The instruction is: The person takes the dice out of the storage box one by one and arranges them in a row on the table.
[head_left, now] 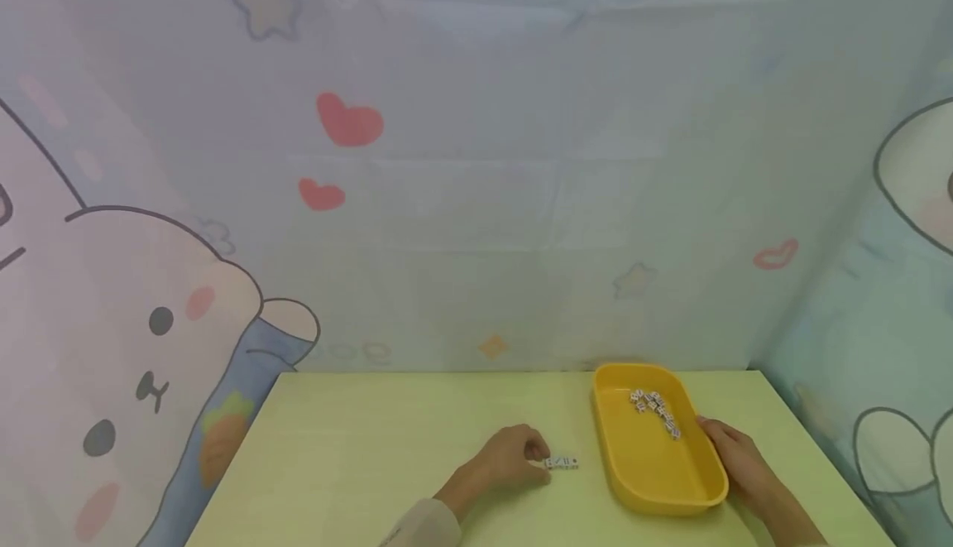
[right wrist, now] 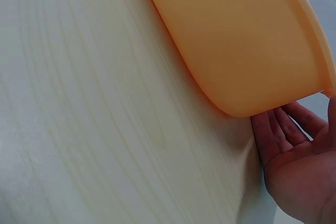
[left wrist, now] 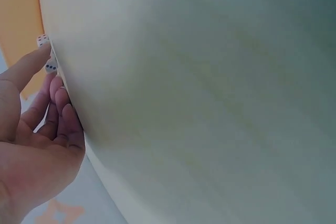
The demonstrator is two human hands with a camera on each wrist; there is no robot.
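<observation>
On wood-grained table (right wrist: 89, 103): hands (head_left: 509, 458) touch cubic dice (head_left: 563, 463), smooth round-cornered tray (head_left: 642, 468).

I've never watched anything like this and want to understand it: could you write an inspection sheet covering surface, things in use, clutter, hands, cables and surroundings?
Surface: pale table with wood-like grain.
Things in use: yellow tray on the table, with loose white dice inside towards its far end; short row of dice on the table, left of the tray.
Clutter: nothing seen.
Hands: left hand pinches the row's left end; right hand holds the tray's right side.
Cables: nothing seen.
Surroundings: creased backdrop printed with red hearts and a cartoon animal.
</observation>
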